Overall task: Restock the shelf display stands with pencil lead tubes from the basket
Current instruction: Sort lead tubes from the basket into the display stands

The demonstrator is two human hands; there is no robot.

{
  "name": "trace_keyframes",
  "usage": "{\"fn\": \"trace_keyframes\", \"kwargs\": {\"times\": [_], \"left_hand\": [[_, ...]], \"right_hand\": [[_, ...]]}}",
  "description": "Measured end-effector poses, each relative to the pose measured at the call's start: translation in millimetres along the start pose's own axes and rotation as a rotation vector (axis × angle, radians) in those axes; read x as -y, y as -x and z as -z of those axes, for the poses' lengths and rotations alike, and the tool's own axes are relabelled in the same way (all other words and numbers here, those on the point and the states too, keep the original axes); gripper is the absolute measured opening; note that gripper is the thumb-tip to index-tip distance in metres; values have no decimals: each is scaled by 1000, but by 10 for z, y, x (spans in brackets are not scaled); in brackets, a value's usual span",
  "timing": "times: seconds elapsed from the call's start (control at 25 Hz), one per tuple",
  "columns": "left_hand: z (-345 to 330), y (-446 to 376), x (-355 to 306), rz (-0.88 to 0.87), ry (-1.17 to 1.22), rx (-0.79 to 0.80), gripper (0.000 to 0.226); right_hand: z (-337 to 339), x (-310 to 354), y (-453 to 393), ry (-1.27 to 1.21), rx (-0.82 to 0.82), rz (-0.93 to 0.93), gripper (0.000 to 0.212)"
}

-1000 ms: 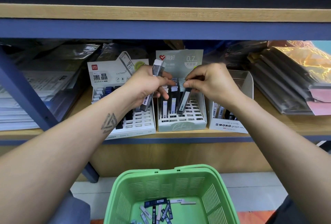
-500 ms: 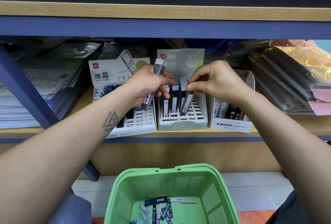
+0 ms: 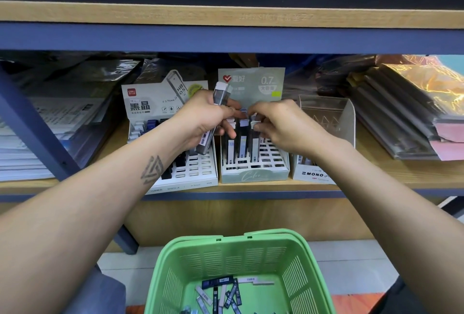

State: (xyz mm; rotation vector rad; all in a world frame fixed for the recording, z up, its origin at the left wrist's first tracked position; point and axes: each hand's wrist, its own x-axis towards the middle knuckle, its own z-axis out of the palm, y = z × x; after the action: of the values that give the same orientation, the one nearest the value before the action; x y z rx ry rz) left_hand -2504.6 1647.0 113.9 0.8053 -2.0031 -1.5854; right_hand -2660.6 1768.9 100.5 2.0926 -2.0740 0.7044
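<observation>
Currently on view, item by item.

Left hand [image 3: 208, 119]: fingers curled round a bundle of lead tubes [image 3: 216, 115], held upright and slightly tilted; white caps at top, barcode label near the lower end. It sits in front of the gap between the two left stands.

Right hand [image 3: 283, 125]: fingers bent and pressed together at the tips, pinching the white cap of a dark tube [image 3: 254, 143] standing in the middle stand; the tube's lower end sits among the slots.

Middle display stand [image 3: 253, 173]: pale green, white slotted grid, header card marked 0.7. Several tubes stand upright in its back rows; the front rows are open slots.

Left display stand [image 3: 190, 175]: white, header card marked HB 0.5, with dark and blue-capped tubes along its left and back, partly hidden by the left forearm.

Right display box [image 3: 313, 175]: white, marked MONO, with a clear plastic back wall; contents mostly hidden behind the right wrist.

Shelf [image 3: 376, 175]: wooden board with blue edge, carrying all three stands; stacked wrapped stationery packs [image 3: 401, 112] to the right, paper stacks [image 3: 37, 138] to the left.

Basket [image 3: 296, 273]: green plastic, below the shelf, with loose tubes [image 3: 226, 293] scattered flat on its bottom.
</observation>
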Motion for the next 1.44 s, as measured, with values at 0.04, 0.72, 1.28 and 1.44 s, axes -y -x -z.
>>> {"fn": "trace_keyframes", "kwargs": {"times": [0.04, 0.72, 1.28, 1.44], "left_hand": [[3, -4, 3, 1, -1, 0, 15], [-27, 49, -44, -95, 111, 28, 14], [18, 162, 12, 115, 264, 463, 26], [152, 130, -32, 3, 139, 226, 19]], "right_hand": [[6, -3, 14, -12, -19, -23, 14], [118, 26, 13, -6, -84, -150, 17], [68, 125, -13, -1038, -188, -355, 6], [186, -8, 65, -924, -210, -421, 10]]}}
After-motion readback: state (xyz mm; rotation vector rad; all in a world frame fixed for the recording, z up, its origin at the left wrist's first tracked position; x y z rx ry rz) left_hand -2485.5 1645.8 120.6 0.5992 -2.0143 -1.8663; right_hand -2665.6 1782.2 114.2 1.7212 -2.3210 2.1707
